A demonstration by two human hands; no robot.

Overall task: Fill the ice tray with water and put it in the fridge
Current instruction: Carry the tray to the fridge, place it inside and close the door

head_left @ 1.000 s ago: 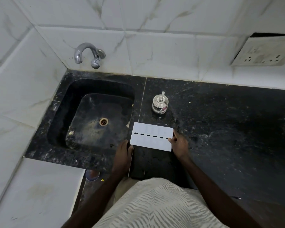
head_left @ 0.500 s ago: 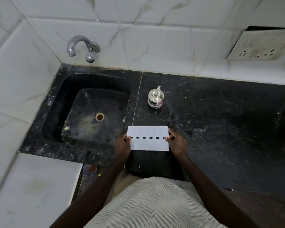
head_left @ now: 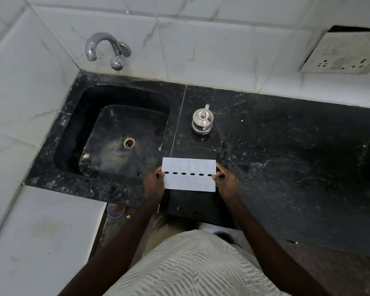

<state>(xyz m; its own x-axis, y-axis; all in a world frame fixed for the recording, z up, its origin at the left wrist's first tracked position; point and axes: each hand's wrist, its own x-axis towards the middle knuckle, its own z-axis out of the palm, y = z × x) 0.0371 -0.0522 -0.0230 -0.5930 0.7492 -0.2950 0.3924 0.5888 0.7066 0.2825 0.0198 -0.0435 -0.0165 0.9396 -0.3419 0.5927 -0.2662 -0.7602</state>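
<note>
Fingers of the left hand (head_left: 153,183) and right hand (head_left: 227,182) pinch the ice tray (head_left: 189,182) by its short ends, level over the counter's (head_left: 286,167) front edge beside the sink (head_left: 72,133); tilting it would likely spill any water.

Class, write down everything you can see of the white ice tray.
The ice tray is a white, plastic-looking rectangle with rounded corners, two faint rows of compartments and six dark oval slots along its middle. It is level over the black counter, right of the sink. The left hand and right hand grip its short ends.
</note>
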